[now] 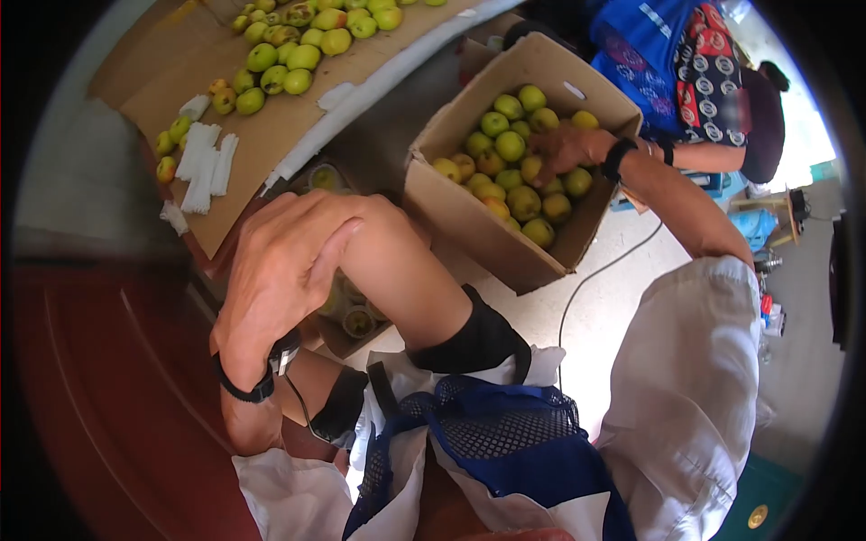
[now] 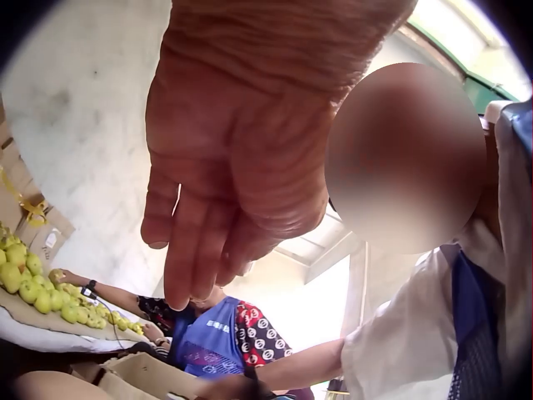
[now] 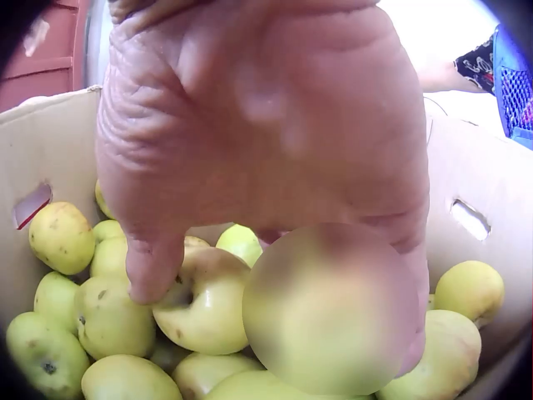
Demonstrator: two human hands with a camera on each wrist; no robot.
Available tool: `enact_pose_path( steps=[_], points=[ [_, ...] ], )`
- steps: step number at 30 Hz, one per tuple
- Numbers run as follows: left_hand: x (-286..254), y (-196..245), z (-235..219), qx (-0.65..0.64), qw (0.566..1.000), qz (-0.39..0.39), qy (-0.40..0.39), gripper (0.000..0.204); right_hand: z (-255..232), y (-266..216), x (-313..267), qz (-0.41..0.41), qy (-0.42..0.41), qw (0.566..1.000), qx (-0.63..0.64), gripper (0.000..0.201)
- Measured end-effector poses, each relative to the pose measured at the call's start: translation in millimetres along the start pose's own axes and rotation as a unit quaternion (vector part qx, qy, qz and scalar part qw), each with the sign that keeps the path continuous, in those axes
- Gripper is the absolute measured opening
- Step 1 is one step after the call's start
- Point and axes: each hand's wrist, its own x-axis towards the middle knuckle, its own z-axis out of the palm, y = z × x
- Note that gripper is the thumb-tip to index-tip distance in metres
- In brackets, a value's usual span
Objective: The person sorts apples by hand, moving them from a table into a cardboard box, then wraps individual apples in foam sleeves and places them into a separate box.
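Note:
My left hand (image 1: 289,257) rests flat on my raised knee (image 1: 397,270), holding nothing. In the left wrist view its fingers (image 2: 187,250) hang straight and relaxed. My right hand (image 1: 564,149) reaches into a cardboard box (image 1: 469,216) full of yellow-green apples (image 1: 510,144). In the right wrist view the right hand (image 3: 266,108) covers the pile. Its fingers curl round one large apple (image 3: 333,308), and the thumb presses on the apple beside it (image 3: 200,304).
A cardboard-covered table (image 1: 262,135) at the upper left carries more apples (image 1: 289,63) and white foam sleeves (image 1: 203,162). A second person in blue (image 1: 667,54) sits behind the box. A smaller box (image 1: 352,320) lies under my knee. A cable (image 1: 595,270) crosses the floor.

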Motion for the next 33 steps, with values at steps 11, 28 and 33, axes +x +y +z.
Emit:
enact_pose_path(
  steps=[11, 28, 33],
  points=[
    [5, -62, 0, -0.027, 0.999, -0.029, -0.022, 0.016, -13, -22, -17, 0.019, -0.004, 1.0, 0.003, 0.081],
    [-19, -144, 3, -0.101, 0.977, -0.187, -0.011, 0.019, -86, -51, -77, -0.146, 0.181, 0.942, 0.243, 0.059],
    [-20, -158, 15, -0.027, 0.984, -0.175, -0.022, 0.018, -146, -120, -59, -0.288, 0.251, 0.9, 0.208, 0.058]
  ],
)
